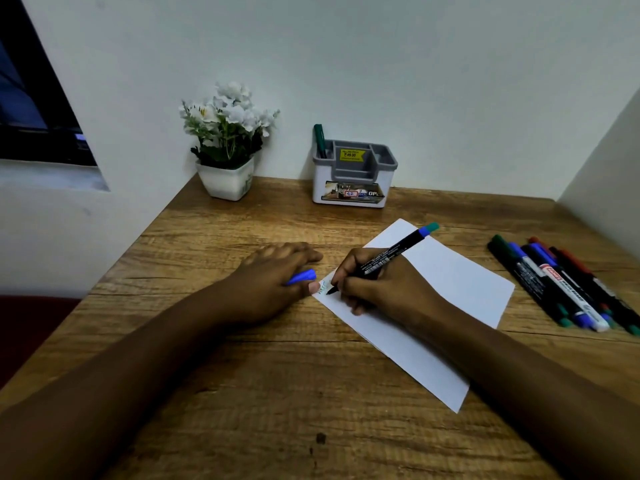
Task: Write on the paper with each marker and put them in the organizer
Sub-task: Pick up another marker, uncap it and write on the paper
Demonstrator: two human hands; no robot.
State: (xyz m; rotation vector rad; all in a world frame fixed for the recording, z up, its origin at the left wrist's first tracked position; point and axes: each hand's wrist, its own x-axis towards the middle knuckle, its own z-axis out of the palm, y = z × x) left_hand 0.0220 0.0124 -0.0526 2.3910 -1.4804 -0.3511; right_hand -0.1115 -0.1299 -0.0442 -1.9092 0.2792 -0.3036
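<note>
— What do you see on your side?

— I see my right hand [377,285] holding a black marker [388,259]; the fingers are closed around its barrel and the tip touches the near-left corner of the white paper [450,289]. A few small written marks are there, too small for me to read. My left hand [273,275] lies on the wooden tabletop [242,393], just beside that corner, and its fingers are clenched on a blue cap [302,276].

— And the other markers?

— A group of capped markers [561,285] lies on the tabletop to the right of the paper, apart from it. One green marker [319,141] stands in the left compartment of the grey and white organizer [349,188] at the wall. A white flower pot [227,178] is to its left.
</note>
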